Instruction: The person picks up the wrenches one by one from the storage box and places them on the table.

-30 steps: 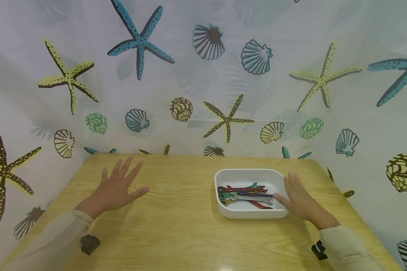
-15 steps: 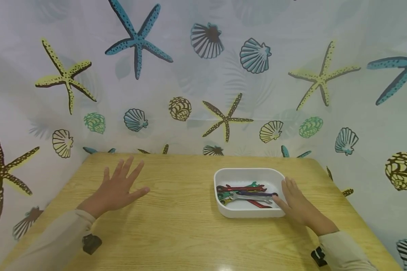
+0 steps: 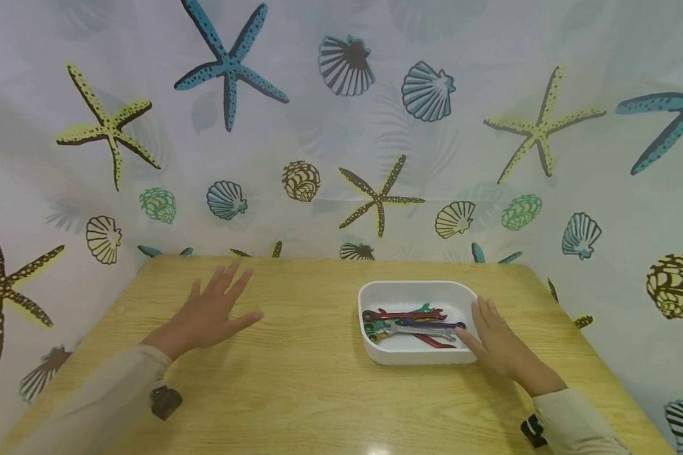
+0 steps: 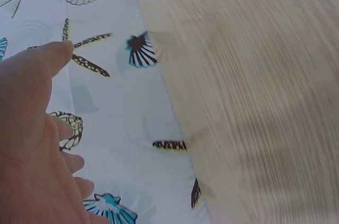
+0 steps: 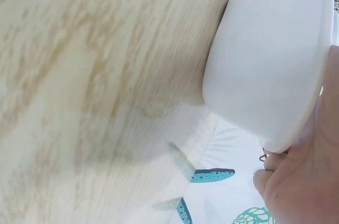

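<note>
A white plastic tub [image 3: 415, 358] with rounded corners stands on the wooden table, right of centre in the head view. Several combination wrenches lie piled inside it, among them a red wrench [image 3: 406, 316], a purple wrench [image 3: 429, 325] and a silver wrench [image 3: 394, 330]. My right hand [image 3: 503, 344] is at the tub's right end, fingers straight along the rim and thumb over the front right corner. The right wrist view shows that hand [image 5: 312, 176] right at the tub's rim. My left hand [image 3: 207, 316] is spread over the table's left side, holding nothing.
The wooden table [image 3: 296, 392] reaches back to a pale curtain [image 3: 319, 139] printed with starfish and shells, which also runs along both sides. A dark wrist camera [image 3: 165, 402] hangs below the left sleeve, another camera [image 3: 534, 431] below the right.
My left hand has shifted a little to the right, still spread. My right hand has come slightly lower and closer against the tub's right rim. The wrenches lie as before.
</note>
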The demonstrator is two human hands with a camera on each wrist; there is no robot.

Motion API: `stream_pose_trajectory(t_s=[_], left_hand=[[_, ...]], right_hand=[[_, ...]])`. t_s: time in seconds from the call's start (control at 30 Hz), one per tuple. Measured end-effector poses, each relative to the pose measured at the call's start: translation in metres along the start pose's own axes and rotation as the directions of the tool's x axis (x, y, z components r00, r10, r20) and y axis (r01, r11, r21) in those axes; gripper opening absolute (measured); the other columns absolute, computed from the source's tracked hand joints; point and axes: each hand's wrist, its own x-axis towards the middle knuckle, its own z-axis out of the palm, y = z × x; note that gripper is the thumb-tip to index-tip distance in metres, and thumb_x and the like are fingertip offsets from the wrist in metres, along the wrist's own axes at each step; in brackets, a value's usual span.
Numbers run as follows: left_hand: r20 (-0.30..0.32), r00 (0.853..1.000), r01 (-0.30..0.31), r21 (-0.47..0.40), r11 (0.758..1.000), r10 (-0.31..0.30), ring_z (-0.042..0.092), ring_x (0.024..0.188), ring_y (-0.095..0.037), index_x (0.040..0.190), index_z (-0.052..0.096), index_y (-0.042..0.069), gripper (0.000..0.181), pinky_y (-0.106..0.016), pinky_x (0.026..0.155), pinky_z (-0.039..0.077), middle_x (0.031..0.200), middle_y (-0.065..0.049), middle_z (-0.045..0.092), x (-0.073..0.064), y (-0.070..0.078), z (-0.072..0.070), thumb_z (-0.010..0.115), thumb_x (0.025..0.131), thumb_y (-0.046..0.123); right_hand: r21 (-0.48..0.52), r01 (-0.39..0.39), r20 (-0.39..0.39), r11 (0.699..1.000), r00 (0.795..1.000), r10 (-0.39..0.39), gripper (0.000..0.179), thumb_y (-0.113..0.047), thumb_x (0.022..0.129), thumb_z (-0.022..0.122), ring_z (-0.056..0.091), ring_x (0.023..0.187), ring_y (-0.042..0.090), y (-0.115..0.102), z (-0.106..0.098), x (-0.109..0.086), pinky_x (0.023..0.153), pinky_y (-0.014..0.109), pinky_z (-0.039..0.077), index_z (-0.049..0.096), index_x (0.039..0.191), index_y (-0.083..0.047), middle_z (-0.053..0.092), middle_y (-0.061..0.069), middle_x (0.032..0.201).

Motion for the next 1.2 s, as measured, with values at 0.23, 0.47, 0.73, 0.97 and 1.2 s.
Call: stream_pose_trajectory(t_s=[0.23,0.47,0.73,0.97,1.2], left_hand=[[0.005,0.996,-0.083,-0.279,0.957,0.088,0.016,0.143,-0.04,0.153,0.016,0.006,0.085,-0.063,0.109,0.019,0.158,-0.018,0.015,0.031,0.028,0.006,0.053,0.093,0.053],[-0.016,0.992,-0.118,-0.439,0.891,0.123,0.032,0.139,-0.034,0.15,0.031,0.011,0.073,-0.054,0.108,0.032,0.153,-0.012,0.033,0.067,0.07,0.021,0.061,0.092,0.044],[0.016,0.991,-0.109,-0.495,0.862,0.135,0.041,0.134,-0.029,0.146,0.039,0.013,0.066,-0.046,0.105,0.039,0.149,-0.007,0.039,0.104,0.116,0.052,0.065,0.091,0.037],[0.024,0.984,-0.138,-0.536,0.833,0.178,0.043,0.131,-0.029,0.144,0.043,0.01,0.06,-0.046,0.104,0.04,0.146,-0.01,0.043,0.121,0.149,0.077,0.063,0.093,0.035],[0.023,0.984,-0.136,-0.547,0.826,0.178,0.05,0.126,-0.028,0.14,0.047,0.007,0.054,-0.041,0.101,0.043,0.142,-0.011,0.048,0.131,0.168,0.11,0.062,0.094,0.032]], right_hand=[[0.003,-0.01,-0.001,1.0,1.0,0.01,0.085,-0.048,0.1,0.041,0.0,0.14,0.052,0.0,-0.002,0.0,0.109,0.064,0.012,0.013,0.143,0.019,0.003,0.038,0.151],[0.004,-0.022,0.0,1.0,1.0,0.022,0.087,-0.049,0.099,0.043,0.0,0.141,0.051,-0.001,-0.004,0.0,0.109,0.064,0.012,0.012,0.144,0.018,0.002,0.037,0.152],[-0.001,-0.02,-0.009,1.0,1.0,0.02,0.086,-0.048,0.098,0.045,0.004,0.14,0.052,-0.004,-0.004,-0.001,0.109,0.064,0.014,0.015,0.143,0.019,0.006,0.037,0.152],[-0.014,-0.026,-0.01,1.0,1.0,0.025,0.086,-0.049,0.098,0.044,0.003,0.14,0.052,-0.003,-0.003,0.002,0.109,0.064,0.014,0.015,0.143,0.019,0.005,0.037,0.152],[0.021,-0.042,0.003,0.999,0.999,0.042,0.089,-0.052,0.097,0.044,-0.001,0.142,0.048,-0.003,-0.003,0.0,0.109,0.064,0.013,0.011,0.145,0.016,0.001,0.034,0.153]])
